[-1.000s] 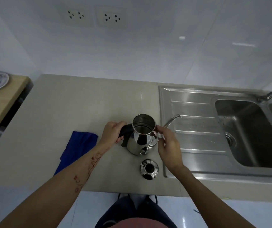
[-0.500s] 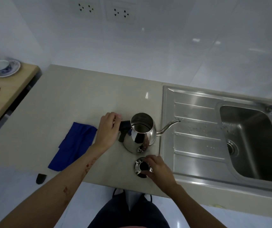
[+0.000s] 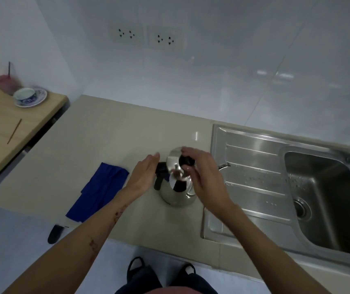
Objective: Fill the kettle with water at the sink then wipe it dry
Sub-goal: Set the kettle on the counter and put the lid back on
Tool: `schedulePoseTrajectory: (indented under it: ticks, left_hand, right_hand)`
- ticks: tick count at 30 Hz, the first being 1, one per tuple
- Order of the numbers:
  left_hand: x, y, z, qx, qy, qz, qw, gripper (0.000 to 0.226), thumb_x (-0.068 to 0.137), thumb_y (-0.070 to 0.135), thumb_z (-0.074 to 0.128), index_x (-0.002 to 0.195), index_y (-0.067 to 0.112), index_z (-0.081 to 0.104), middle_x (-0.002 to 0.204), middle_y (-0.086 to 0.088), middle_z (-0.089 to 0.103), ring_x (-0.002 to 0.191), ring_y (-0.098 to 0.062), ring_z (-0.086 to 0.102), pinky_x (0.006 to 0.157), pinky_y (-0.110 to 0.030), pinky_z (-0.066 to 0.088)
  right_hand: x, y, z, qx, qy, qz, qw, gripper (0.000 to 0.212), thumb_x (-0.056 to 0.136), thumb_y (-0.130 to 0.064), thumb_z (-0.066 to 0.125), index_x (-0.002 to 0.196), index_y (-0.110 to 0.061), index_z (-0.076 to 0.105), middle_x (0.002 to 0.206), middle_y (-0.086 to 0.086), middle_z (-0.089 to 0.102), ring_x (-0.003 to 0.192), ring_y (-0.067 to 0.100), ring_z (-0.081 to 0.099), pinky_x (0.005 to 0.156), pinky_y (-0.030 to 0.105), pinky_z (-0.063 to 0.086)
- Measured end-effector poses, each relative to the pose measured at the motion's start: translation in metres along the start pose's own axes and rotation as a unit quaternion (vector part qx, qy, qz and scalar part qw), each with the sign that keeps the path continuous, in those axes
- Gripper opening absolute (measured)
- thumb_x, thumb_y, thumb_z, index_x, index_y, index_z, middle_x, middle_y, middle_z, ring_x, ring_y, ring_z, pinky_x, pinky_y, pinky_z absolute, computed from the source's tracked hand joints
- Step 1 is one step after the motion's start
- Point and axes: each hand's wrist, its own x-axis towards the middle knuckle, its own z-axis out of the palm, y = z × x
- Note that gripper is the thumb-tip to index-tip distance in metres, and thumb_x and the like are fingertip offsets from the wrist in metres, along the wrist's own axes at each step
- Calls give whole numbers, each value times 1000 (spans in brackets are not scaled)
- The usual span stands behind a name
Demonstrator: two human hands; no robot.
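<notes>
The right hand's fingers (image 3: 187, 161) pinch the black knob of the lid (image 3: 176, 160), holding it at the mouth of the kettle (image 3: 178, 192) — motion blur makes it hard to tell whether the lid is seated or tilted above the rim. The right hand (image 3: 207, 179) arches over the kettle from its sink side, hiding most of the spout, of which only a short stub shows. The left hand (image 3: 144, 177) has its fingers straight and pressed together, unclenched, the palm just beside the kettle's black handle (image 3: 160, 176); whether it touches is unclear.

The kettle stands upright on the beige worktop (image 3: 110, 149), close to the steel sink (image 3: 254, 187), whose drainboard begins just past it. The tap is cut off at the frame's edge. On the kettle's far side from the sink lies a crumpled blue cloth (image 3: 99, 187), near the worktop's front edge. Behind the kettle, toward the wall, the worktop is bare — open room. Both forearms reach in from the near edge.
</notes>
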Motion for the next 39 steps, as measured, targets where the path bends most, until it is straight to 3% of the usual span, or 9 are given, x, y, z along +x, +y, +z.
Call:
schedulePoseTrajectory:
  ticks: [3,7,9,12,23,26,31,36,39]
  left_hand:
    - [0,3,-5,16,-18,-44,999,70,97,62,23,103,2,59,100,-5,63,87,-13,55,69,-17,36]
    - [3,5,-9,36,-50,-48,997,63,92,69,29,90,12,54,92,-3,61,81,-15,54,67,-25,37]
    - [2,5,-11,44,-63,-42,996,55,90,70,35,85,17,50,85,-2,59,75,-15,52,65,-28,37]
    - [2,4,-11,50,-70,-28,996,55,88,68,43,94,14,54,90,-6,64,76,-14,55,64,-26,40]
    - [8,2,-5,40,-51,-50,997,61,77,72,57,88,11,55,77,-2,60,66,-13,53,58,-22,39]
    - [9,4,-5,46,-52,-54,996,58,79,70,57,86,13,54,76,-1,59,65,-12,52,57,-21,38]
    - [10,4,-5,39,-55,-66,996,59,78,71,56,86,12,55,75,1,57,66,-11,51,59,-21,38]
    - [12,4,-3,29,-49,-77,995,60,74,71,61,81,11,53,72,2,56,64,-10,50,58,-21,37]
    - [13,2,-2,21,-39,-78,996,57,73,69,63,78,13,51,69,3,55,62,-9,49,56,-20,35]
  right_hand:
    - [25,10,0,-73,-73,50,993,27,97,-16,52,123,-13,54,128,1,58,119,19,48,89,33,47]
    - [30,18,4,-142,-146,46,978,27,97,-17,52,123,-10,52,120,7,61,111,25,52,79,40,49]
    - [30,18,8,-140,-151,64,976,27,98,-19,52,123,-9,53,117,7,62,108,24,53,77,37,47]
    - [30,18,12,-138,-145,76,977,26,98,-19,52,122,-9,53,115,7,62,107,23,53,76,36,45]
    - [31,33,5,-157,-168,-12,973,26,97,-16,55,122,-9,52,111,10,62,97,25,57,73,41,55]
    - [30,40,7,-137,-169,14,976,35,95,-25,60,127,-14,50,117,7,62,102,24,57,80,40,54]
    - [17,47,13,-30,-157,98,982,70,83,-45,71,143,-27,40,147,-3,48,130,14,49,106,27,42]
    - [11,46,21,32,-98,105,989,62,84,-38,72,139,-24,47,146,-4,49,139,10,40,114,38,36]
    - [9,49,25,49,-94,109,988,57,87,-35,69,138,-22,47,146,-5,49,140,5,35,117,36,32]
